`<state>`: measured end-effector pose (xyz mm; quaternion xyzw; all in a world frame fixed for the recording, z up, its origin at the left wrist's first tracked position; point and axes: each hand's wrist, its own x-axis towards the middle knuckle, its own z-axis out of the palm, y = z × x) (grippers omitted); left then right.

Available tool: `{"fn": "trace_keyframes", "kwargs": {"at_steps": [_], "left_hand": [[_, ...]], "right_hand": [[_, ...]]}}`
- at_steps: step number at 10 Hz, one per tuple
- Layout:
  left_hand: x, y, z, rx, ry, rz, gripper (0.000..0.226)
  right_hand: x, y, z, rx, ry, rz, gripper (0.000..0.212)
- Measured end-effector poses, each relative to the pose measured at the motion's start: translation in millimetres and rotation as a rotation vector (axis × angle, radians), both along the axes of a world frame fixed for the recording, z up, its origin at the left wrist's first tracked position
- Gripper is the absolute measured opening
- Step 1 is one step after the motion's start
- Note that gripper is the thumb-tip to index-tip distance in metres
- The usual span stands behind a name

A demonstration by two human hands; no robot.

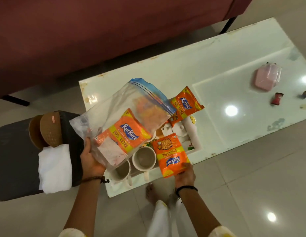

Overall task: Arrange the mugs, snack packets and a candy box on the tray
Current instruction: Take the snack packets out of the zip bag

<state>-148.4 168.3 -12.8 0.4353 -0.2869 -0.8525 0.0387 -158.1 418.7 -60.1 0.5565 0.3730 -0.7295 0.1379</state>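
Observation:
My left hand (90, 159) holds a clear zip bag (131, 108) from below; inside it lie an orange snack packet (125, 134) and a pale pink box (113, 151). My right hand (184, 175) grips the lower edge of a second orange snack packet (171, 154), held over the white tray (195, 135). A third orange packet (185, 103) lies on the tray's far end. Two beige mugs, one (144, 159) beside the other (120, 171), stand at the tray's near end, partly hidden by the bag.
The tray rests on the left end of a white glass-topped table (234, 82). A pink case (266, 79), a small red object (277, 99) and a dark trinket (305, 94) lie at its right. A dark stool (15, 151) at left carries brown bowls (48, 129) and white cloth (55, 166). A maroon sofa (97, 28) stands behind.

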Motion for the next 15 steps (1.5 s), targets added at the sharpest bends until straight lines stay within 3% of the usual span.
{"fn": "trace_keyframes", "kwargs": {"at_steps": [1, 2, 3, 4, 5, 6, 8, 9, 10, 11, 12, 13, 14, 15], "left_hand": [[-3.8, 5.9, -1.6, -0.013, -0.024, -0.013, 0.05], [-2.2, 9.5, -5.0, -0.019, -0.035, -0.048, 0.05], [0.2, 10.9, -8.0, -0.016, -0.028, -0.073, 0.051], [1.9, 10.9, -8.9, -0.037, -0.02, -0.074, 0.05], [5.3, 10.3, -8.7, -0.066, 0.011, -0.074, 0.043], [9.4, 7.6, -8.7, -0.051, 0.046, -0.07, 0.042], [11.9, -0.7, -8.1, -0.015, 0.077, -0.108, 0.041], [7.7, 0.8, -6.4, 0.013, 0.106, -0.203, 0.044], [-0.1, 9.8, -5.7, 0.009, 0.086, -0.264, 0.041], [-6.2, 18.0, -5.6, 0.009, 0.092, -0.252, 0.036], [-10.1, 17.4, -2.8, -0.05, 0.07, -0.222, 0.033], [-13.0, 10.6, -5.4, -0.146, 0.055, -0.269, 0.033], [-16.3, -0.4, -6.3, -0.283, 0.049, -0.259, 0.033], [-10.9, -17.3, -7.5, -0.323, 0.018, -0.171, 0.031]], "right_hand": [[13.3, -0.9, -7.1, 0.075, -0.069, 0.032, 0.021], [15.2, 6.2, -10.8, 0.451, -0.194, 0.401, 0.015], [-4.6, 9.5, 10.9, 0.791, -0.245, 0.375, 0.043], [-36.6, 11.7, 31.3, 0.702, 0.28, 0.475, 0.025], [-78.2, 11.8, 54.9, 0.53, 0.611, 0.579, 0.023], [-115.4, 6.2, 71.8, 0.305, 0.693, 0.738, 0.027], [-156.5, -1.6, 102.8, 0.206, 0.478, 1.437, 0.029], [-151.2, -10.1, 109.6, 0.008, 0.423, 1.655, 0.033], [-149.0, -15.1, 105.2, -0.017, 0.298, 1.733, 0.038], [-132.3, -26.1, 102.5, 0.041, 0.371, 1.896, 0.04], [-114.2, -28.6, 94.0, -0.006, 0.395, 1.665, 0.034], [-121.8, 4.4, 66.2, -0.074, 0.397, 1.294, 0.024], [-129.0, 22.2, 68.4, 0.046, 0.523, 1.277, 0.019], [-149.4, 36.2, 83.4, 0.159, 0.611, 1.197, 0.029]]}}
